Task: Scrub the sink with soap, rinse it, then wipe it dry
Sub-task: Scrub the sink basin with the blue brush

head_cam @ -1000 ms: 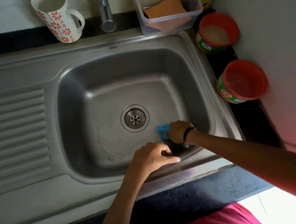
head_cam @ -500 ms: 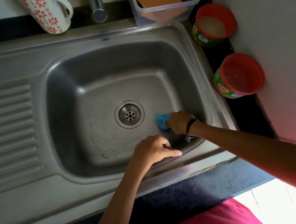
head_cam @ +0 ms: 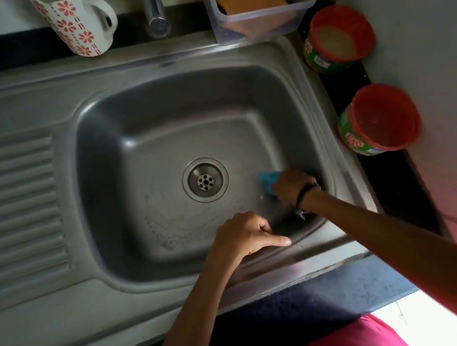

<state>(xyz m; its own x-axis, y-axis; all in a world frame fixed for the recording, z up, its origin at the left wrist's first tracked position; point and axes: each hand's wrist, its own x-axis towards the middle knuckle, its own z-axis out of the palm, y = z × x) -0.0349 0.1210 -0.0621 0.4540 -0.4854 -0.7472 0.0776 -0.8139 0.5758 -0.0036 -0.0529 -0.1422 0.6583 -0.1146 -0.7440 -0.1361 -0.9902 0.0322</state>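
Observation:
A steel sink point(head_cam: 99, 163) fills the view, with a round drain point(head_cam: 205, 179) in the middle of its basin. My right hand point(head_cam: 293, 187) grips a blue scrubber point(head_cam: 269, 180) and presses it on the basin floor right of the drain, near the right wall. Soap bubbles dot the floor below and left of the drain. My left hand point(head_cam: 245, 234) rests on the near rim of the basin, thumb stretched along the edge and fingers curled into the bowl, holding nothing I can see.
A ribbed drainboard point(head_cam: 13, 201) lies to the left. At the back stand a flowered mug point(head_cam: 76, 22), the tap point(head_cam: 155, 11) and a clear box point(head_cam: 260, 3) holding an orange cloth. Two red-rimmed soap tubs point(head_cam: 338, 37) point(head_cam: 381, 118) sit on the right, against the wall.
My right hand and the scrubber have shifted slightly to the right along the basin floor. My left hand stays on the near rim. The camera has tilted a little.

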